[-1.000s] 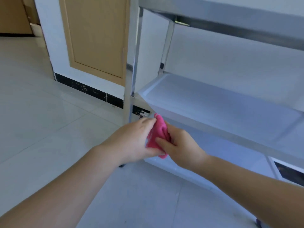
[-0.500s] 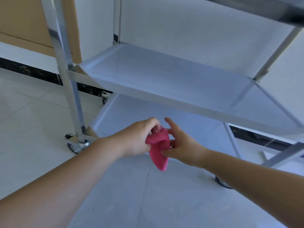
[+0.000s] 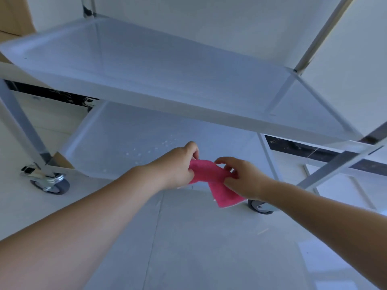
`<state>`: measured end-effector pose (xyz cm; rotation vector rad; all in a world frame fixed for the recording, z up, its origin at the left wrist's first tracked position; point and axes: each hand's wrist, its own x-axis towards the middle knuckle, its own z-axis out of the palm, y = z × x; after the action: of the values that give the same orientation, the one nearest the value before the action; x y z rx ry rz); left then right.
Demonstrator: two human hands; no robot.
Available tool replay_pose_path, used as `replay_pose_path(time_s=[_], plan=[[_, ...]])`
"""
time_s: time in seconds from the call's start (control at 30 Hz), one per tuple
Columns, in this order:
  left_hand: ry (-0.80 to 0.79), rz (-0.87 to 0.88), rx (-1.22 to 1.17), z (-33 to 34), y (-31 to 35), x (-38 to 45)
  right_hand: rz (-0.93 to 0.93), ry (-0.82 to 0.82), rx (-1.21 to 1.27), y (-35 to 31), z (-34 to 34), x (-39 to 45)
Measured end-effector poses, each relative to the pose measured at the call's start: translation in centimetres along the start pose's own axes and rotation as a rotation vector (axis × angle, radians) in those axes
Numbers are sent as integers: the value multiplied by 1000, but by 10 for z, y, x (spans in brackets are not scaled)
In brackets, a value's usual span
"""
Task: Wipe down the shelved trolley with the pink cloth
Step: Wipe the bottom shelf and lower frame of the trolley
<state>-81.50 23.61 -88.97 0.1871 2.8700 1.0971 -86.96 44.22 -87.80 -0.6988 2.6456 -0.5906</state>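
Observation:
A steel trolley fills the view, with its middle shelf [image 3: 159, 72] above and its bottom shelf [image 3: 129, 141] below. Small white specks lie on the bottom shelf. I hold the pink cloth [image 3: 211, 176] stretched between both hands, in front of the bottom shelf's near edge. My left hand [image 3: 178, 166] pinches its left end. My right hand [image 3: 240, 174] grips the right part, and a loose corner hangs down below it. The cloth is in the air, touching no shelf.
Trolley legs [image 3: 18, 122] stand at the left and slant at the right [image 3: 326, 168]. Castor wheels sit at the front left [image 3: 52, 183] and front right [image 3: 259, 206]. Pale floor tiles [image 3: 188, 248] lie below; a white wall with a dark skirting strip [image 3: 314, 151] stands behind.
The view has dropped and moved closer to the lower shelves. My hands have pulled apart and spread the bunched cloth out wide between them.

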Motion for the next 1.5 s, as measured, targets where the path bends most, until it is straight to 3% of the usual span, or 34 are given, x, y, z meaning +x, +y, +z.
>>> replay_pose_path(time_s=[0.2, 0.33, 0.47, 0.67, 0.8, 0.87, 0.97, 1.0, 1.07, 1.13, 1.17, 1.27, 1.5], plan=[[87, 10, -102, 37, 14, 42, 14, 100, 10, 57, -23, -2], [6, 13, -92, 62, 24, 65, -28, 53, -23, 86, -30, -1], [-13, 12, -27, 75, 28, 77, -18, 67, -15, 104, -32, 1], [140, 28, 174, 84, 37, 88, 41, 147, -80, 123, -36, 8], [69, 3, 153, 89, 36, 100, 57, 170, -87, 141, -41, 14], [31, -38, 114, 92, 36, 109, 135, 132, -185, 148, -44, 23], [43, -86, 228, 102, 33, 117, 243, 40, -565, 157, -39, 32], [67, -50, 285, 106, 31, 115, 165, 61, -649, 160, -35, 32], [117, 62, 385, 112, 24, 108, -222, 144, -647, 164, -25, 27], [144, 135, 439, 112, 12, 98, -604, 68, -592, 164, -12, 25], [154, 145, 458, 111, 6, 93, -706, -5, -598, 164, -4, 27], [204, 171, 530, 114, -10, 76, -674, -185, -646, 168, 13, 35], [62, -49, 572, 131, -18, 55, -570, -158, -699, 192, 18, 51]])
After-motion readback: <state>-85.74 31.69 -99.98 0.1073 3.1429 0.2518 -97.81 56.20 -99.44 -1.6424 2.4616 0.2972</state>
